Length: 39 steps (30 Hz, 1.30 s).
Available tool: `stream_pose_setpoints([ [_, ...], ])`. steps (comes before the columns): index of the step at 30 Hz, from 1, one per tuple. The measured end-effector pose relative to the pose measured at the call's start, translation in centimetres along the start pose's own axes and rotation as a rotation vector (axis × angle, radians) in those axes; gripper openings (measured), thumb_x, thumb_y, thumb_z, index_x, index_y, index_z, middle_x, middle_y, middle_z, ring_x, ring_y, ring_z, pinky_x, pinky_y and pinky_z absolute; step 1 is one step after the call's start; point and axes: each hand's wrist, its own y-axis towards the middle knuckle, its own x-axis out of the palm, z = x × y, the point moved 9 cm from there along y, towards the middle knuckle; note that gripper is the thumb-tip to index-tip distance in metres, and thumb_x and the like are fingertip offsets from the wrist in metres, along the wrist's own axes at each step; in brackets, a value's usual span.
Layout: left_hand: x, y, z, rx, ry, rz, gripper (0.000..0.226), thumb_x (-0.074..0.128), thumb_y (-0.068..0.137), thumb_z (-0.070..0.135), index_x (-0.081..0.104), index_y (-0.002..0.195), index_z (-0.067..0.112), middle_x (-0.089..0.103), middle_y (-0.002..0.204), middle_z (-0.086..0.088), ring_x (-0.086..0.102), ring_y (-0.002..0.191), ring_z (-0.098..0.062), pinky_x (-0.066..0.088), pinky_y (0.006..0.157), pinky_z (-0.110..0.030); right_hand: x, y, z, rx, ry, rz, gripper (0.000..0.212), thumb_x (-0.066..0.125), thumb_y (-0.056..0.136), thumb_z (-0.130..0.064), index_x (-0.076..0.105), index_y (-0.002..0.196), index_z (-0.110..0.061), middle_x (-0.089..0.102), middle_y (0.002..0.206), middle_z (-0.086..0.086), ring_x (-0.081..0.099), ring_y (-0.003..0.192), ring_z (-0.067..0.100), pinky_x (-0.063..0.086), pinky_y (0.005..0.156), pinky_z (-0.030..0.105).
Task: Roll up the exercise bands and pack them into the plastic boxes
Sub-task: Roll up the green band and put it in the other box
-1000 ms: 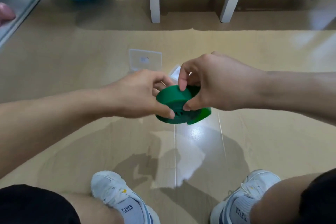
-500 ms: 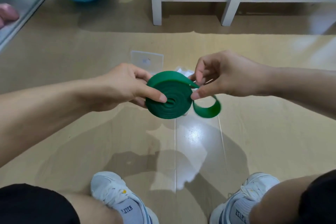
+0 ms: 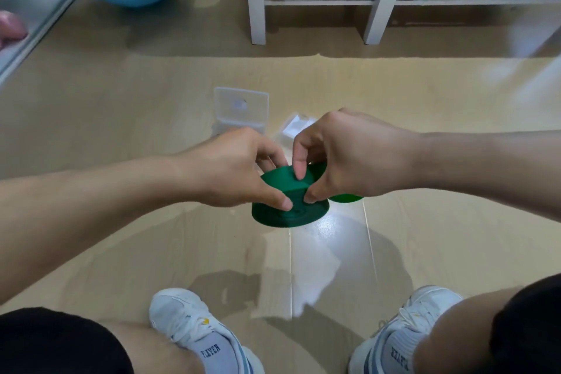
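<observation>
**A:** Head view only. Green band (image 3: 288, 206) is wound into a flat coil, held in the air between both hands, above the floor (image 3: 121, 100) and in front of the shoes (image 3: 194, 328). Where's the grip?

**B:** Left hand (image 3: 230, 167) pinches the coil — thumb on the near spiral face, fingers (image 3: 270, 158) curled behind it. Right hand (image 3: 343, 155) is also closed on it: thumb at the coil's right edge, index pressing the outer wrap on top. A short loose tail (image 3: 346, 198) sticks out right, under the right hand.

**A:** Orientation?

**B:** Disc is tilted. Spiral face points toward the camera and down, so the winding axis runs roughly away from the person, angled. No long axis on the coil itself; the tail trails right.

**A:** Handling?

**B:** My read: light, soft rubbery strip, grippy, not fragile. It wants to spring open, so hold across both flat faces and keep a finger on the last wrap — letting go of the rim likely unwinds it.

**A:** Boxes?

**B:** Two clear plastic boxes on the floor just beyond the hands: one (image 3: 241, 109) with its lid up, another (image 3: 296, 127) partly hidden behind the right hand. Can't tell what's in them.
</observation>
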Motion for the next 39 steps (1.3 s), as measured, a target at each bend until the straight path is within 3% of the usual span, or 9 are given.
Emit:
stream_pose_setpoints([
  [4,-0.4,0.0,-0.3,-0.002,-0.098,0.004,0.026,0.093,0.068,0.016,0.076,0.087,0.021,0.079,0.082,0.002,0.077,0.082,-0.019,0.061,0.084,-0.052,-0.3,0.1,0.8,0.015,0.120,0.041,0.041,0.095,0.061,-0.039,0.059,0.078,-0.029,0.066,0.072,-0.020,0.056,0.060,-0.002,0.041,0.050,0.012],
  [11,-2.0,0.2,-2.4,-0.047,-0.329,0.030,0.026,0.086,0.075,0.006,0.073,0.097,0.006,0.078,0.096,-0.013,0.076,0.093,-0.029,0.063,0.076,-0.035,-1.8,0.4,3.2,0.088,0.260,0.035,0.038,0.092,0.063,-0.038,0.066,0.088,-0.028,0.072,0.090,-0.015,0.070,0.076,0.001,0.054,0.060,0.016],
  [14,-1.7,0.1,-3.0,-0.043,-0.401,0.006,0.026,0.081,0.079,0.000,0.067,0.101,0.003,0.078,0.099,-0.010,0.076,0.092,-0.024,0.061,0.073,-0.028,-1.9,0.2,3.5,0.087,0.287,0.058,0.035,0.093,0.063,-0.036,0.068,0.086,-0.027,0.074,0.085,-0.011,0.070,0.071,0.003,0.051,0.055,0.013],
  [17,0.2,-0.1,-2.4,-0.023,-0.358,-0.089,0.037,0.085,0.078,0.008,0.065,0.108,0.017,0.078,0.100,0.002,0.075,0.091,-0.015,0.061,0.072,-0.030,-1.1,0.1,2.9,0.080,0.289,0.040,0.032,0.094,0.064,-0.034,0.070,0.084,-0.027,0.076,0.079,-0.010,0.070,0.070,0.015,0.055,0.060,0.027],
  [20,0.9,0.2,-1.6,0.031,-0.233,-0.059,0.027,0.090,0.075,0.018,0.071,0.089,0.030,0.076,0.086,0.008,0.072,0.077,-0.010,0.058,0.070,-0.035,-0.5,0.1,2.0,0.057,0.316,0.021,0.030,0.094,0.065,-0.033,0.070,0.083,-0.027,0.076,0.079,-0.012,0.070,0.073,0.023,0.058,0.066,0.038],
  [25,0.4,1.0,-1.7,0.031,-0.267,0.024,0.042,0.071,0.079,-0.008,0.067,0.059,0.028,0.063,0.059,0.002,0.065,0.059,-0.016,0.061,0.065,-0.037,-0.9,0.2,1.9,0.048,0.289,-0.001,0.031,0.094,0.064,-0.034,0.070,0.084,-0.029,0.077,0.083,-0.011,0.073,0.080,0.015,0.059,0.079,0.041],
  [30,1.9,1.6,-3.0,-0.001,-0.257,0.030,0.017,0.083,0.072,0.010,0.069,0.077,0.018,0.071,0.074,-0.011,0.067,0.066,-0.020,0.060,0.077,-0.052,0.7,0.7,2.9,0.045,0.178,-0.010,0.032,0.093,0.067,-0.035,0.068,0.087,-0.029,0.075,0.085,-0.009,0.071,0.083,0.022,0.058,0.079,0.042],
  [36,4.5,2.0,-4.1,-0.034,-0.162,-0.007,0.023,0.088,0.076,0.016,0.074,0.092,0.022,0.076,0.087,0.000,0.070,0.077,-0.017,0.054,0.072,-0.032,4.2,0.8,4.6,0.056,0.085,-0.106,0.032,0.087,0.075,-0.034,0.061,0.093,-0.033,0.066,0.103,-0.017,0.063,0.090,0.005,0.050,0.077,0.025],
  [39,4.5,2.4,-4.3,-0.049,-0.172,-0.030,0.022,0.088,0.075,0.018,0.075,0.093,0.020,0.073,0.080,-0.005,0.065,0.067,-0.019,0.052,0.067,-0.035,4.3,0.9,4.9,0.059,0.116,-0.108,0.033,0.087,0.076,-0.032,0.061,0.096,-0.032,0.066,0.103,-0.018,0.067,0.091,0.009,0.054,0.085,0.034],
])
